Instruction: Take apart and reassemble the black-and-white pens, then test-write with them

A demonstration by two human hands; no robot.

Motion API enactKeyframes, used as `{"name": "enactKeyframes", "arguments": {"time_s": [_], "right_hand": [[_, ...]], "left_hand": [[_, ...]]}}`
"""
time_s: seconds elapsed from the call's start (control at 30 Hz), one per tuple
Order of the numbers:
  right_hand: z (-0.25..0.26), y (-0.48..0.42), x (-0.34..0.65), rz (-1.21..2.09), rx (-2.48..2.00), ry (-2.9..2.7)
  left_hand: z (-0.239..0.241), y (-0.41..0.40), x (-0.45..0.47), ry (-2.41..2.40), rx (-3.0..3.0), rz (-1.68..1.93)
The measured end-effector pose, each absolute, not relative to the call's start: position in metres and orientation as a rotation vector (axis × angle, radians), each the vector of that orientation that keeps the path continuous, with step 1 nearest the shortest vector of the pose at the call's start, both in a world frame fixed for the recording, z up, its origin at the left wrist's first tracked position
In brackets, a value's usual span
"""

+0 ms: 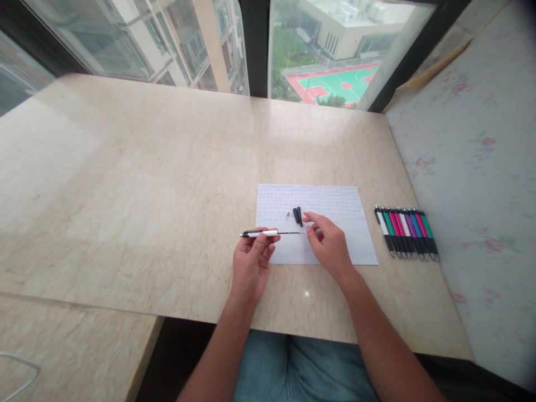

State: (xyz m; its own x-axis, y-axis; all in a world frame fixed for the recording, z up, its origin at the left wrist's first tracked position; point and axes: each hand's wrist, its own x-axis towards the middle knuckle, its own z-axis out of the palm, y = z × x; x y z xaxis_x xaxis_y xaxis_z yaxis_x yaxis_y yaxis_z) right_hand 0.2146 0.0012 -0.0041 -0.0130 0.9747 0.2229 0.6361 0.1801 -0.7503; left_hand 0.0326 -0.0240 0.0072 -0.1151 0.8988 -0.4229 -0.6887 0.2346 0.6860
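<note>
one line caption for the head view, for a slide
Left hand holds a pen barrel; right hand pinches its refill over paper.

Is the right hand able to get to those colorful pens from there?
Probably yes. The right hand sits on the paper, and only bare table lies between it and the row of pens.

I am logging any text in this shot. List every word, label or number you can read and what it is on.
None can be read.
Sheet of paper: faint handwritten lines, too small and blurred to quote.
Pen barrel in the left hand: no legible marking.
Row of pens: no legible print.
</note>
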Motion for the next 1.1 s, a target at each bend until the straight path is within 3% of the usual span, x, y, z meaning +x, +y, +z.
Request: {"name": "enactKeyframes", "arguments": {"time_s": [0.3, 1.1], "right_hand": [[0.013, -0.005, 0.213, 0.996, -1.296, -1.575], [0.018, -0.003, 0.218, 0.731, -1.354, -1.653]], "left_hand": [[0.010, -0.026, 0.036, 1.043, 0.386, 1.370], [0.008, -0.022, 0.034, 0.996, 0.284, 1.476]]}}
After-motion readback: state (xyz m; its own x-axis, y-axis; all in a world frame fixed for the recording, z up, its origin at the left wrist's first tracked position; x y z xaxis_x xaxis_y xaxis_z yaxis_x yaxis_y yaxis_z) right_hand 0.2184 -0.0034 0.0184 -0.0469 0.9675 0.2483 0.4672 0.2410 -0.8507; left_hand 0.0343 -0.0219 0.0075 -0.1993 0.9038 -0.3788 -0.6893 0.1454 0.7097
